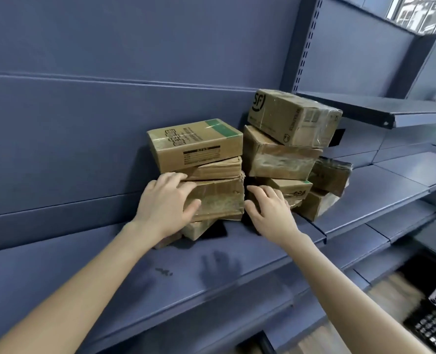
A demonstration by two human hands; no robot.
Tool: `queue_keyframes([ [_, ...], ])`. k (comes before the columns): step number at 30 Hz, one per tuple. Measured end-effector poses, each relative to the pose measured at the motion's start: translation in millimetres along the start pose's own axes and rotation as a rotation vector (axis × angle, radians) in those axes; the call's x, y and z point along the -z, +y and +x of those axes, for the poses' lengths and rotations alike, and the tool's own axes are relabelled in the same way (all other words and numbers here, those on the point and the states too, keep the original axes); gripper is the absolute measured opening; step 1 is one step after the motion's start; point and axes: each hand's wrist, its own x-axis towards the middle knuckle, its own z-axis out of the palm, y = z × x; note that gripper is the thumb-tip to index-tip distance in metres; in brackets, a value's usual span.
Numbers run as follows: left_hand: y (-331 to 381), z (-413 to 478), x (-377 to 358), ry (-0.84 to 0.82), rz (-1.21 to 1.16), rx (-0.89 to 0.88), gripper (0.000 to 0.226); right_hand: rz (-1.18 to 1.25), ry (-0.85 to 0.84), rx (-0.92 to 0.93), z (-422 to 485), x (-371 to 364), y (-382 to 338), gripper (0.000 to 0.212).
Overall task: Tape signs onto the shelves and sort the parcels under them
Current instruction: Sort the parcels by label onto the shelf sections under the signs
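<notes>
Two uneven stacks of brown cardboard parcels stand on a dark blue metal shelf [160,272]. The left stack has a box with a green stripe [195,145] on top and a worn taped parcel [219,198] lower down. My left hand [164,204] grips that worn parcel at its left end, thumb on its front. The right stack is topped by a tilted box marked SF [292,116]. My right hand [269,209] rests with spread fingers against a low parcel [292,187] of the right stack. No sign or tape is in view.
A higher shelf board [380,111] juts out right of the stacks, beside a perforated upright [305,44]. More blue shelves [403,180] run on to the right. Lower right shows wooden flooring and a dark case with a keyboard [434,328].
</notes>
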Motion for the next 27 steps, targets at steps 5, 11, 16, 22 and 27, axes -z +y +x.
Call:
queue_keyframes([
  [5, -22.2, 24.6, 21.5, 0.104, 0.047, 0.065, 0.051, 0.078, 0.067, 0.071, 48.1, 10.0, -7.3, 0.044],
  [11, -52.3, 51.8, 33.6, 0.2, 0.058, 0.165, 0.056, 0.101, 0.173, 0.165, 107.7, 22.2, -20.6, 0.04],
  [16, -69.2, 73.8, 21.3, 0.164, 0.021, 0.235, 0.044, 0.103, 0.184, 0.171, 138.4, 20.0, -20.7, 0.039],
  [22, -78.6, 82.1, 6.7, 0.116, -0.318, 0.35, 0.045, 0.165, 0.107, 0.147, 155.6, 11.4, -20.3, 0.04],
  [27, -82.2, 84.3, -2.7, 0.024, -0.733, 0.451, 0.049, 0.147, 0.107, 0.206, 163.1, 1.5, -22.0, 0.04],
])
